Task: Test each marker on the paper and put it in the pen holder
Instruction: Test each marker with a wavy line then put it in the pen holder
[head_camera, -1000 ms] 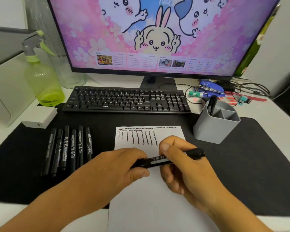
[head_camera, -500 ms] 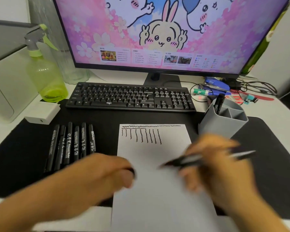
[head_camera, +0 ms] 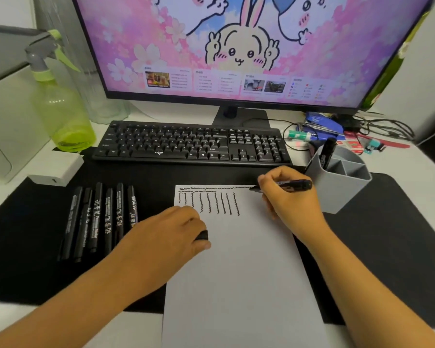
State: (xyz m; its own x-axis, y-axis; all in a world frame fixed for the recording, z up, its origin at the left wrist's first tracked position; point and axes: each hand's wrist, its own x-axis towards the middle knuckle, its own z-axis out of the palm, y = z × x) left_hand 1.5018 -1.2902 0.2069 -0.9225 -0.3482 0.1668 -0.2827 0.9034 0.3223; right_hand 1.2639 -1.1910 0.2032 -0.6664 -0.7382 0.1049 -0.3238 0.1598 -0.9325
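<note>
A white sheet of paper (head_camera: 241,267) lies on the black desk mat, with wavy black test lines near its top. My right hand (head_camera: 290,204) grips an uncapped black marker (head_camera: 295,185), its tip touching the paper's top right corner. My left hand (head_camera: 170,237) rests on the paper's left edge, closed around the black marker cap (head_camera: 202,235). Several black markers (head_camera: 99,219) lie in a row on the mat to the left. The grey pen holder (head_camera: 342,189) stands right of the paper, one black marker (head_camera: 327,151) upright in it.
A black keyboard (head_camera: 191,144) sits behind the paper under a monitor (head_camera: 236,46). A green spray bottle (head_camera: 58,109) and a white box (head_camera: 58,169) stand at the left. Cables and small stationery (head_camera: 337,131) clutter the back right. The black mat (head_camera: 387,247) spreads rightwards.
The hands pulled the cap off the marker. My right hand carried the marker up to the paper's top right; my left hand stayed low holding the cap.
</note>
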